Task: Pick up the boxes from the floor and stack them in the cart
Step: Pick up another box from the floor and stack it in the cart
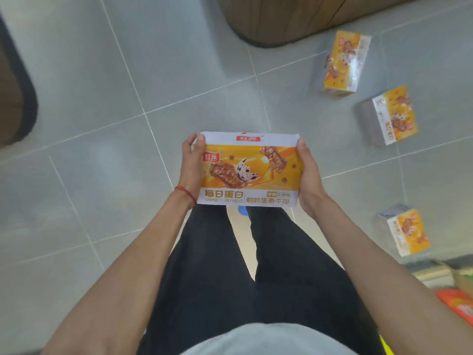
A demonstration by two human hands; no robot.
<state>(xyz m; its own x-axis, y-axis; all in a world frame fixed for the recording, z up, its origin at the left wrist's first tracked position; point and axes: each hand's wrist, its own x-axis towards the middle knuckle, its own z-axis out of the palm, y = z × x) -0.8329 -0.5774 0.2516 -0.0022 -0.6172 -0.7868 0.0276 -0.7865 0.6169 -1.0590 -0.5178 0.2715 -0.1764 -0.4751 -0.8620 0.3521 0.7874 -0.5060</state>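
Place: likely shop or stockroom.
Floor: grey tiles (102, 119).
Stock: 3 identical printed snack boxes (343, 62) lying loose.
Fixture: dark-edged wooden base (281, 19).

Held box (249, 172): orange-yellow, white edges — red logo beside the left fingers (189, 144)
Floor (102, 98): grey tiles, pale grid
Wrist string (185, 194): red

You get bright, even light with a soft sheen on the grey floor (102, 124) and only faint shadows. The held box (249, 170) is sharp; the boxes (395, 116) at the right edge look smeared and stretched.
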